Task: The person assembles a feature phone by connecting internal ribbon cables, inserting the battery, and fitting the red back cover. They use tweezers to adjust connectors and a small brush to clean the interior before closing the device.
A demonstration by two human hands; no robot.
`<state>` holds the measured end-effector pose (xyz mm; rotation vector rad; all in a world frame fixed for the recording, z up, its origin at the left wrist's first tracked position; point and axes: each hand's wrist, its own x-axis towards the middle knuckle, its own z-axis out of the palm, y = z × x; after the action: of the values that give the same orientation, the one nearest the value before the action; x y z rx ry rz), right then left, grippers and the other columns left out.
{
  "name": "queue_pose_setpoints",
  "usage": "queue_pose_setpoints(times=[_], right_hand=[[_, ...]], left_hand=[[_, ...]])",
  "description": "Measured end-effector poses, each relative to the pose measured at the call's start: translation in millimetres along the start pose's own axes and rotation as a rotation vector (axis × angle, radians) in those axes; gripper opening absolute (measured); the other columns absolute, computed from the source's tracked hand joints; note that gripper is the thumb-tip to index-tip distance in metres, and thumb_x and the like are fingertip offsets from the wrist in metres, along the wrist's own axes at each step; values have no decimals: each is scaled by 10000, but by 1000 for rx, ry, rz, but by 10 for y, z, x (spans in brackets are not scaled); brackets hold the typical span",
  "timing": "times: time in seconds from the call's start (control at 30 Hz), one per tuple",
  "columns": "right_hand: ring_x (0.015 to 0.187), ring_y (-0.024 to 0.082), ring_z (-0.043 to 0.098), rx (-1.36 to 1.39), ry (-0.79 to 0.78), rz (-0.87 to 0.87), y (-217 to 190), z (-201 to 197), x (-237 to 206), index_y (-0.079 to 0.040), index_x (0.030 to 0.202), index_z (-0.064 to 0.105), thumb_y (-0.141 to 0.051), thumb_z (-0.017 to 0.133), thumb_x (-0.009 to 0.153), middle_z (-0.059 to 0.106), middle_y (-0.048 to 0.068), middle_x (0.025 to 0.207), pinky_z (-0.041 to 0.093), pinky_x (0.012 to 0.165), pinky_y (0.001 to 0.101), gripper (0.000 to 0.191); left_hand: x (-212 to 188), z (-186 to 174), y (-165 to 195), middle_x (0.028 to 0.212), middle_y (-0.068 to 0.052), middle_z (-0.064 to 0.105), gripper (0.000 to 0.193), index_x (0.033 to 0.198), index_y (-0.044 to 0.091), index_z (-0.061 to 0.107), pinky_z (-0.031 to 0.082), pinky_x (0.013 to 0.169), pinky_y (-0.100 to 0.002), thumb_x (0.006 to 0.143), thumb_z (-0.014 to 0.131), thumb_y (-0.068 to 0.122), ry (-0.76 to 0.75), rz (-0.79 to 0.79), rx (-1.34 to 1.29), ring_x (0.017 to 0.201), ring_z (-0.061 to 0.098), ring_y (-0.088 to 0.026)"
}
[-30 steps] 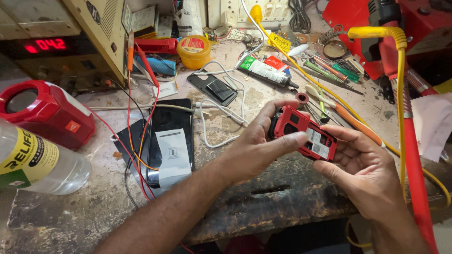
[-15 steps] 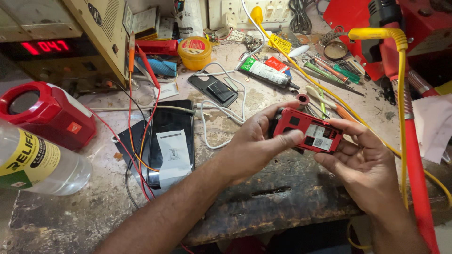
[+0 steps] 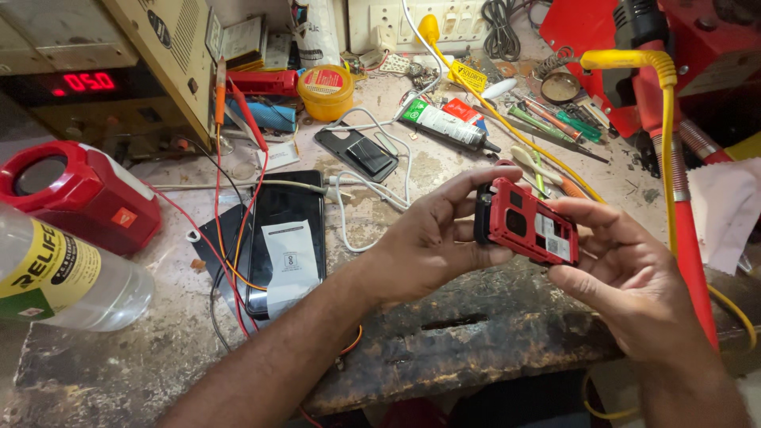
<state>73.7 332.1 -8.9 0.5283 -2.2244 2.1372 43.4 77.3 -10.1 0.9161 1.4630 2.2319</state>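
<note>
I hold a small red phone body [image 3: 525,223] between both hands, above the near edge of the workbench [image 3: 476,333]. My left hand [image 3: 432,238] clamps its left end, thumb on the near side and fingers curled over the top edge. My right hand [image 3: 626,273] cups its right end from below, fingers closed on that side, so its open back with dark cut-outs faces me. Just left of my left wrist lies a black phone [image 3: 277,238] with a white slip on it, red and black wires [image 3: 230,230] crossing it. Beyond my grip sit a tube [image 3: 444,125] and a yellow tub [image 3: 326,91].
</note>
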Motion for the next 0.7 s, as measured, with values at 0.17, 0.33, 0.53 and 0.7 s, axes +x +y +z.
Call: queue_pose_setpoints(times=[0.17,0.33,0.53,0.7], right_hand=[[1224,194,632,-179,-24,-21,-150,6,48,34,1433,565,32,785,705,662,135,1349,515,1000,330,761],[1181,199,661,-295,44,-128,-180,85,51,61,1331,652,8,812,748,704,168,1255,523,1073,360,607],[1226,197,656,-256,38,-235,-200,82,25,84,1322,636,36,793,761,661,173,1317,534,1084,324,584],[1211,195,654,-263,-2,-222,-193,84,41,89,1311,637,48,805,739,654,182,1322,541,1063,322,597]], left_hand=[[-3,-10,-39,1378,-114,631,815,1646,75,298,532,1140,-343,953,702,-72,-31,-17,-43,1278,620,-161],[-8,-12,-67,1382,-128,623,864,1683,68,254,529,1141,-344,953,690,-87,-56,-15,-135,1268,619,-169],[-3,-1,-53,1417,-135,604,861,1684,66,248,528,1146,-342,958,677,-109,-72,-29,-184,1282,617,-178],[-28,10,-18,1434,-142,592,891,1688,60,259,532,1138,-350,933,706,-98,-72,-31,-152,1294,610,-179]])
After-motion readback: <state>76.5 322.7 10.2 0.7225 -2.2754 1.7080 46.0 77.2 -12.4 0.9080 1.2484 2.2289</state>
